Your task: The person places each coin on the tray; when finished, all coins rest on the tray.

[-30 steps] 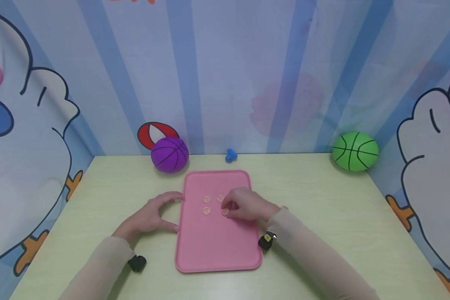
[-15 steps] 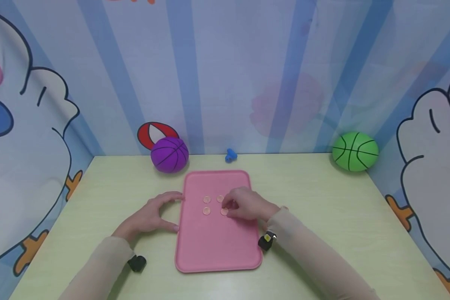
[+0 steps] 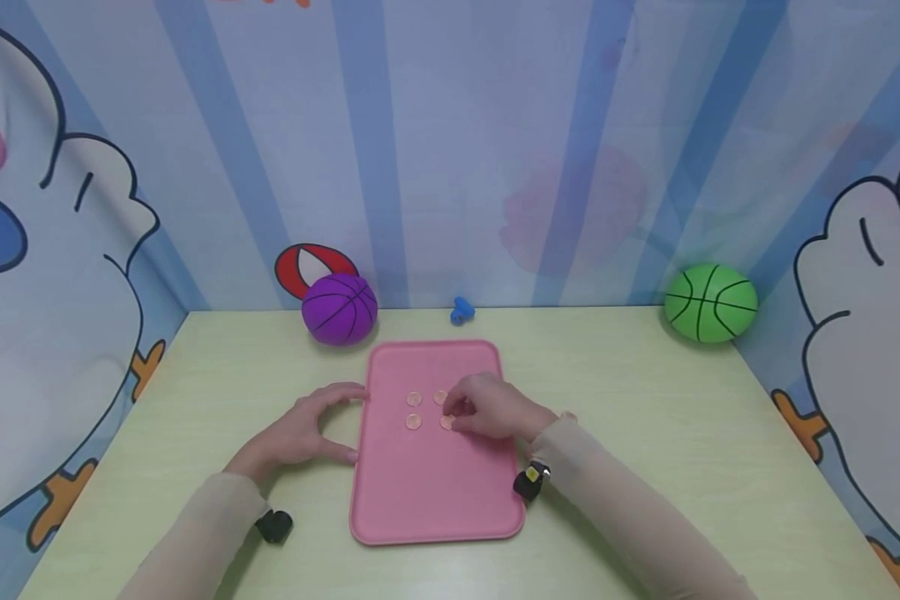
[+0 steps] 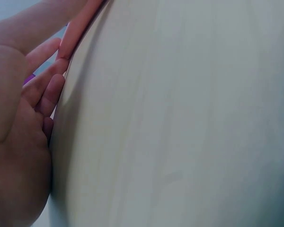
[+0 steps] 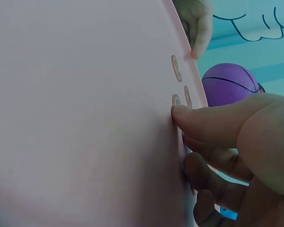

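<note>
A pink tray (image 3: 437,500) lies on the table, with several small round coins set in two rows on it. My right hand (image 3: 495,408) is over the tray, thumb and forefinger at the lower-right coin (image 3: 446,423). In the right wrist view the thumb tip covers part of that coin (image 5: 176,100); the forefinger's contact is partly hidden. Nearby lie the upper-right coin (image 3: 440,397), upper-left coin (image 3: 414,399) and lower-left coin (image 3: 413,422). My left hand (image 3: 300,429) is spread at the tray's left rim, with thumb and forefinger tips touching it.
Behind the tray, a purple ball (image 3: 339,309) stands at the left and a small blue object (image 3: 462,312) near the backdrop. A green ball (image 3: 711,302) sits at the table's back right corner. Printed cloth walls enclose the back and sides.
The lower-right coin has slid very slightly left under my right fingers, and the right hand has shifted with it. My left hand keeps its place at the rim.
</note>
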Demonstrator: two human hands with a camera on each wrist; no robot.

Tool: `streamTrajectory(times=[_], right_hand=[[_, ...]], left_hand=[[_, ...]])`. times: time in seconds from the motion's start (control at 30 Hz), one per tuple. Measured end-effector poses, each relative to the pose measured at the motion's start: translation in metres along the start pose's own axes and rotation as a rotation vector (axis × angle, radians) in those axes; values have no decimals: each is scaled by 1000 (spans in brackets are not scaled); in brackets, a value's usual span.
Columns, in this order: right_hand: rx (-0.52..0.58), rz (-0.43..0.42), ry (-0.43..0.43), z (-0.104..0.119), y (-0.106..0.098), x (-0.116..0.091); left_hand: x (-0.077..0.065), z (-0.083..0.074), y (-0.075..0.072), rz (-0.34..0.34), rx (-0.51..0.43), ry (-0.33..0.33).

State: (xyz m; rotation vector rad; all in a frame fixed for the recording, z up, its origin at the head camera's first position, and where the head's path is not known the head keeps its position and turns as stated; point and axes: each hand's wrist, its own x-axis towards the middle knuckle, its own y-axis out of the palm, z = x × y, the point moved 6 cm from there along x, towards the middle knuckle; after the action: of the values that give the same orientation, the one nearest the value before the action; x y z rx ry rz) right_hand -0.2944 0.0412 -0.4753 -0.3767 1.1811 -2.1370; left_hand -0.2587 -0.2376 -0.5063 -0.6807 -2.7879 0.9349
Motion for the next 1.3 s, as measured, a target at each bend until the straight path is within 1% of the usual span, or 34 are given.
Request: streamTrajectory(times=[0.53,0.77,1.03,1.3], right_hand=[[-35,-17,-1,4,2,4],[-56,-27,-38,10,1,4],[-70,-32,-14,11,1,5],[-53,-32,-10,9,0,5]], left_hand=[[1,1,0,-1,-6,1],[-1,-1,-1,-1,-19,16],[0,0,0,-3,-4,29],[1,1,0,-3,-6,5]])
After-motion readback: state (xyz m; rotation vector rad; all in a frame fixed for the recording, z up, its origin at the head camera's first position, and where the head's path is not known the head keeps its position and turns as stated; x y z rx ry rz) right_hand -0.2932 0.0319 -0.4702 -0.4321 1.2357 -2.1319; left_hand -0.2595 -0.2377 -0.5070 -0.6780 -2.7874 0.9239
